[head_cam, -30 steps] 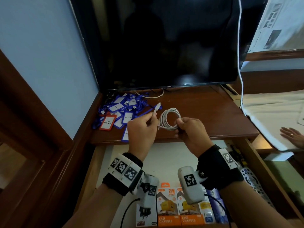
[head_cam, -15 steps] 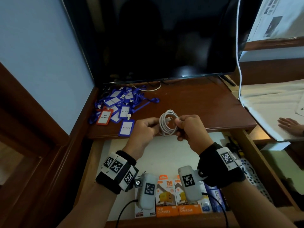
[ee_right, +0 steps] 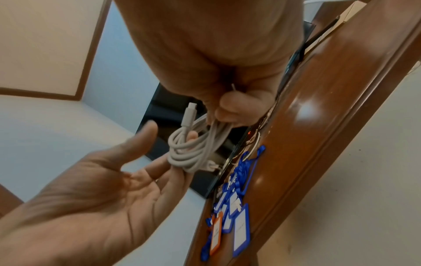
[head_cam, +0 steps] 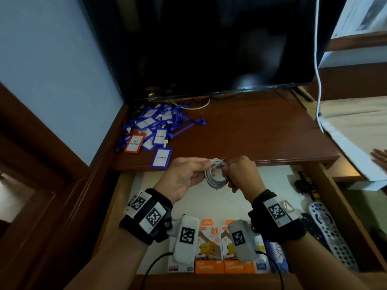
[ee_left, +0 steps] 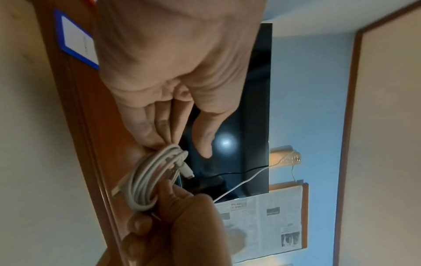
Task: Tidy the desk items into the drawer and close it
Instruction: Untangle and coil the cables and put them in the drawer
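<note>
Head view shows your right hand [head_cam: 240, 174] pinching the coiled white cable [head_cam: 216, 174], its grip curled round one side of the loops, just above the open drawer [head_cam: 226, 197] at the front edge of the desk [head_cam: 251, 132]. Your left hand [head_cam: 186, 176] lies released, palm up, straight fingers [ee_right: 159, 167] touching the coil's other side. Blue badge holders [head_cam: 155, 130] lie on the desk left of the cable. Charger boxes [head_cam: 209, 248] and a remote [head_cam: 328, 233] sit in the drawer.
</note>
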Motion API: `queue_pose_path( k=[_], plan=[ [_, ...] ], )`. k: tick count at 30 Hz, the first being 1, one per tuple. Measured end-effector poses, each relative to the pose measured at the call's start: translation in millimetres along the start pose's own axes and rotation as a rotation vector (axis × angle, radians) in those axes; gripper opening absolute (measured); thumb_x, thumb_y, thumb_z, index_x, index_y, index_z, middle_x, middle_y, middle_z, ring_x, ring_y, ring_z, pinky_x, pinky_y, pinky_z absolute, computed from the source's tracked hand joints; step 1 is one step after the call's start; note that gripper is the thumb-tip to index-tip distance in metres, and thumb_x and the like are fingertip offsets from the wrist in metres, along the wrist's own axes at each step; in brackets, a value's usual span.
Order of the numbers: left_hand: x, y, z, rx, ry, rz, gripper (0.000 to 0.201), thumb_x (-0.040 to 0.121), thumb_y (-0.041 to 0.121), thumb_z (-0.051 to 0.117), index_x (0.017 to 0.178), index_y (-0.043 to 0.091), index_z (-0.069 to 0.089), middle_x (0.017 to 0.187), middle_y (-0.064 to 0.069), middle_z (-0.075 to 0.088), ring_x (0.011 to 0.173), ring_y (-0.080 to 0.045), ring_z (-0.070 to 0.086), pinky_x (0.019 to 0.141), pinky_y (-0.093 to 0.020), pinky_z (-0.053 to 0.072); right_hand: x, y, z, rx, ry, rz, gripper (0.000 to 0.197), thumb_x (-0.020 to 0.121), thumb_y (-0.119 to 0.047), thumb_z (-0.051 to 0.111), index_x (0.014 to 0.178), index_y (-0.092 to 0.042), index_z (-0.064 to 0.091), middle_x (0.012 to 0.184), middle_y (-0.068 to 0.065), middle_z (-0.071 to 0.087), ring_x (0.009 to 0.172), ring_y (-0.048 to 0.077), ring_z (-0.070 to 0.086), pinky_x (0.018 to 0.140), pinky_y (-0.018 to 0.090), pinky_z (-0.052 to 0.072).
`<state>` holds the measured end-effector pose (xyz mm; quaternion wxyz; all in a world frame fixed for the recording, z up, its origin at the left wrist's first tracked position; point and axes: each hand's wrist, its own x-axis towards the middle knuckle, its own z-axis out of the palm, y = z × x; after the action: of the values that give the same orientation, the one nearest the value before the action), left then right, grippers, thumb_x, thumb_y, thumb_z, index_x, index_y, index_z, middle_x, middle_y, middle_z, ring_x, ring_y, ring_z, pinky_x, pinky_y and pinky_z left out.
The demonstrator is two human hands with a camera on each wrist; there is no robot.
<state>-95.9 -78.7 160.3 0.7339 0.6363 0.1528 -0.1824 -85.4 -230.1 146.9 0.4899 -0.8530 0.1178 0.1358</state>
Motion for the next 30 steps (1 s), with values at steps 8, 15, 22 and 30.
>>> queue_pose_path(
  k=[8,15,22,30],
  plan=[
    [6,-9,-6,0.049,0.078,0.025,0.034,0.077,-0.004,0.071,0.111,-0.002,0.067,0.095,-0.012,0.072,0.079,-0.014,0.068,0.086,-0.031,0.053,19,1,8,0.058,-0.205,-0.096,0.022,0.089,0.002,0.055,0.067,0.002,0.062,0.051,0.013,0.052,0.040,0.021,0.044,0.041,0.027,0.039],
    [-1,-41,-43,-0.075,0.263,0.150,0.030,0.080,-0.002,0.069,0.108,0.010,0.070,0.092,-0.006,0.073,0.081,-0.011,0.069,0.078,-0.023,0.054,35,0,49,0.000,-0.488,-0.173,0.030,0.092,-0.005,0.052,0.062,-0.008,0.054,0.055,0.007,0.048,0.042,0.017,0.036,0.044,0.025,0.028],
    [6,-72,-114,0.682,0.282,0.223,0.023,0.075,0.019,0.080,0.098,0.018,0.075,0.087,0.004,0.074,0.080,-0.009,0.068,0.076,-0.028,0.056,31,3,99,-0.190,-0.642,-0.267,0.026,0.094,-0.014,0.056,0.069,-0.008,0.057,0.064,0.010,0.058,0.048,0.019,0.047,0.045,0.027,0.036],
    [27,-78,-203,0.967,0.110,0.110,0.023,0.076,0.026,0.079,0.098,0.018,0.076,0.088,0.003,0.073,0.076,-0.005,0.061,0.068,-0.017,0.045,44,-5,148,-0.239,-0.598,-0.193,0.017,0.093,-0.022,0.059,0.085,-0.010,0.067,0.076,0.008,0.070,0.059,0.016,0.057,0.047,0.025,0.040]
  ],
)
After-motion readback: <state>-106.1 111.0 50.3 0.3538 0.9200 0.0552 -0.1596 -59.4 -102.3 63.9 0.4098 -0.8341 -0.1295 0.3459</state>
